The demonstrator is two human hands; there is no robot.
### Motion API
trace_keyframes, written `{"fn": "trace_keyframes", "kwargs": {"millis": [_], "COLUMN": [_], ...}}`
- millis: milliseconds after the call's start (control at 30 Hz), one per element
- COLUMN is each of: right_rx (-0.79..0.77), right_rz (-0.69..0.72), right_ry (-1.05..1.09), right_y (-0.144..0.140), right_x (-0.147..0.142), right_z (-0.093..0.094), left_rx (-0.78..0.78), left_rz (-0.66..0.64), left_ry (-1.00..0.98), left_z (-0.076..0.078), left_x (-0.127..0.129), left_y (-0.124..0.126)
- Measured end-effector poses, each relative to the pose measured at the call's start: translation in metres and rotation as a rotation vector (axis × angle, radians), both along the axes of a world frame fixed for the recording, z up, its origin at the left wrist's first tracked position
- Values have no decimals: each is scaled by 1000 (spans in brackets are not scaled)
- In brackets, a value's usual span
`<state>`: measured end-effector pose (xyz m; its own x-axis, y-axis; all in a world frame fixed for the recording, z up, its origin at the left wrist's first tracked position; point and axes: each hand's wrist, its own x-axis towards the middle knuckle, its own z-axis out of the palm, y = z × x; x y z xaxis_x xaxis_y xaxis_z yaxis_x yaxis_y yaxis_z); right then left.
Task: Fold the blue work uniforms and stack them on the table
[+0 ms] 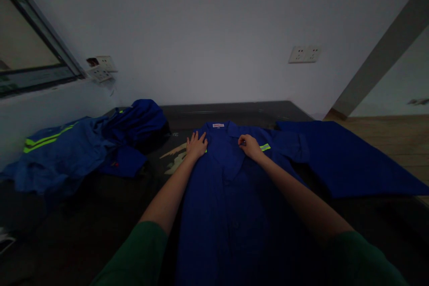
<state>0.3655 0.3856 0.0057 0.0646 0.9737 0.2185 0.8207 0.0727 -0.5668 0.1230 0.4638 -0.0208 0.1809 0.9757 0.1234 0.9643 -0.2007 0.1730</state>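
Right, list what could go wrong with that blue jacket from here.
1. The right sleeve lies spread far toward the table's right edge; it may slide off and drag the blue jacket askew.
2. The left hand lies flat, while the right hand curls at the collar; uneven pull could wrinkle the front.
3. The heap of blue garments lies close on the left and could get mixed in.

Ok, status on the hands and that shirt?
Left hand flat on the blue shirt near the collar. Right hand pinching fabric there. Pile of blue clothes off to the left, apart.
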Motion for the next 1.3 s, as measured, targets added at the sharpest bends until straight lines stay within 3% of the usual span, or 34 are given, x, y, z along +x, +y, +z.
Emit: {"fn": "trace_keyframes", "kwargs": {"millis": [200, 300, 400, 500, 667, 833, 1033, 1300], "right_rx": [59, 118, 43, -34, -36, -14, -28, -112], "right_rz": [-6, 35, 123, 150, 172, 130, -8, -68], "right_ry": [-146, -270, -331, -389, -403, -353, -258, -210], "right_y": [-19, -31, -40, -44, -44, -33, 7, 44], "right_x": [-6, -24, -44, -54, -51, -59, -55, -53], "right_z": [4, 12, 12, 0, -14, -4, 8, 7], "left_rx": [89, 198, 105, -15, -119, -191, 4, 72], "left_rz": [-14, -171, -378, -452, -440, -364, -346, -317], "left_ry": [-24, -36, -60, -19, 54, 53, -45, -174], "left_z": [3, 7, 9, 9, 16, 23, 12, 5], "left_x": [1, 4, 7, 9, 16, 28, 29, 26], "left_y": [-5, -9, -8, -6, -10, -18, -22, -13]}}
